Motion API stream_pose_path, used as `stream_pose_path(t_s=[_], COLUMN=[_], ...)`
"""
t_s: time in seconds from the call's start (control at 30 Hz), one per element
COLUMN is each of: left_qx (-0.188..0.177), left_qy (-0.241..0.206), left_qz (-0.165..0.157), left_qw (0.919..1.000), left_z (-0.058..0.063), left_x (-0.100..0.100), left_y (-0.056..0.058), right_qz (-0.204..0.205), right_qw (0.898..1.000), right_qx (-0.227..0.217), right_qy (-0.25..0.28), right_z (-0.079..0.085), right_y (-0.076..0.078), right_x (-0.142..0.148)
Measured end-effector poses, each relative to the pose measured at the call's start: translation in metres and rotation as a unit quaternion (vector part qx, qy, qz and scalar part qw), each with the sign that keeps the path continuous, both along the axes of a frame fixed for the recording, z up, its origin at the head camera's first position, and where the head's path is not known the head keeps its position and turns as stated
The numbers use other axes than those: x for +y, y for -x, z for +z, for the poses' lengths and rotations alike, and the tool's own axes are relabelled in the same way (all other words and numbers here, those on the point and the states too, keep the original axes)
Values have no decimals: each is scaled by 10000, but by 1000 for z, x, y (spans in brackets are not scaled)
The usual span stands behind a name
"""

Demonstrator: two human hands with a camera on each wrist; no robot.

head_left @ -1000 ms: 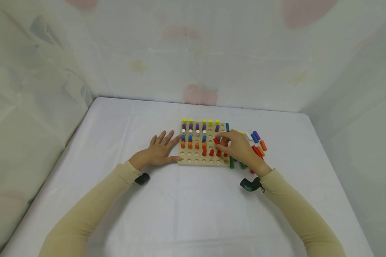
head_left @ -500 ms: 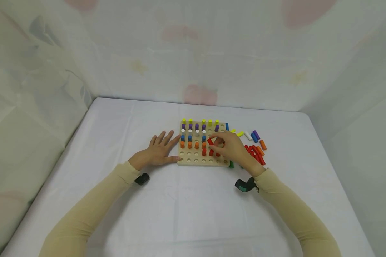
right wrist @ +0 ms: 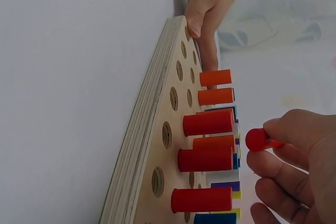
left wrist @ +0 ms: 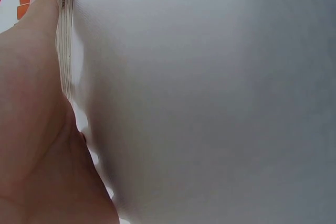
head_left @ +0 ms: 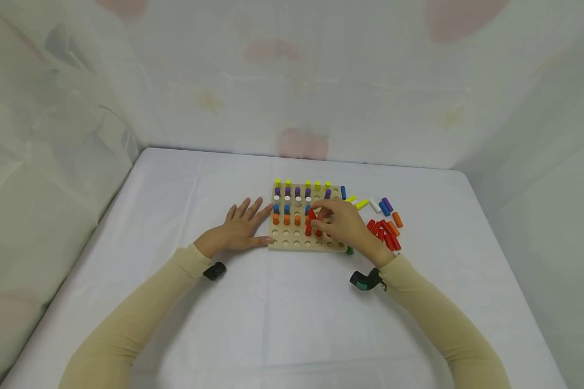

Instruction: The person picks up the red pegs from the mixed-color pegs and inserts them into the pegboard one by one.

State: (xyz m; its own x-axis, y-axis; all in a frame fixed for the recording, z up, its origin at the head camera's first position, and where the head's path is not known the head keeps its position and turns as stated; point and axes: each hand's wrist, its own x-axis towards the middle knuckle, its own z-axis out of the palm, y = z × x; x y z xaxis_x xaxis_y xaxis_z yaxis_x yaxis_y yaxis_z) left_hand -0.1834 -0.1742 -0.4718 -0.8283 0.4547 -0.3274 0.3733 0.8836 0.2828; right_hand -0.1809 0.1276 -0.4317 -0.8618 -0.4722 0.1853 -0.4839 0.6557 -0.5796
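Note:
A pale wooden pegboard (head_left: 282, 246) lies on the table, with rows of yellow, purple, white, blue, orange and red pegs standing in it. My left hand (head_left: 236, 229) lies flat with fingers spread, its thumb on the board's near left corner. Over the board, my right hand (head_left: 343, 219) pinches a red peg (right wrist: 256, 140) between thumb and fingertips, tilted and apart from the board. Just below it stand the red pegs (right wrist: 205, 160) of the nearest filled row. Bare holes (right wrist: 166, 135) show along the board's near edge. My right hand hides part of the board's right side.
Right of the board, loose pegs lie on the white cloth: a heap of red pegs (head_left: 390, 241), orange (head_left: 398, 219), purple (head_left: 387, 204), white (head_left: 375, 205) and yellow (head_left: 362, 205). A blue peg (head_left: 343, 192) lies against the board's far right edge, a green peg (head_left: 350, 250) near its front corner.
My right hand has moved left across the board with the red peg, uncovering more of the loose pegs on the right. The left hand has stayed in place.

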Motion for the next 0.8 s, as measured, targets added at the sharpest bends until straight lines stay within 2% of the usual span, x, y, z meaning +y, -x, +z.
stream_pose_path(t_s=[0.47,0.8], left_qx=[42,42], left_qy=[-14,50], left_qz=[-34,-13], left_qw=[10000,10000], left_z=[0,1], left_x=[0,1], left_y=[0,-1], right_qz=[-54,146], right_qw=[9995,9995], right_qx=[-306,-95], right_qy=[82,254], right_z=[-3,-8], right_y=[-1,0], right_x=[-10,-14])
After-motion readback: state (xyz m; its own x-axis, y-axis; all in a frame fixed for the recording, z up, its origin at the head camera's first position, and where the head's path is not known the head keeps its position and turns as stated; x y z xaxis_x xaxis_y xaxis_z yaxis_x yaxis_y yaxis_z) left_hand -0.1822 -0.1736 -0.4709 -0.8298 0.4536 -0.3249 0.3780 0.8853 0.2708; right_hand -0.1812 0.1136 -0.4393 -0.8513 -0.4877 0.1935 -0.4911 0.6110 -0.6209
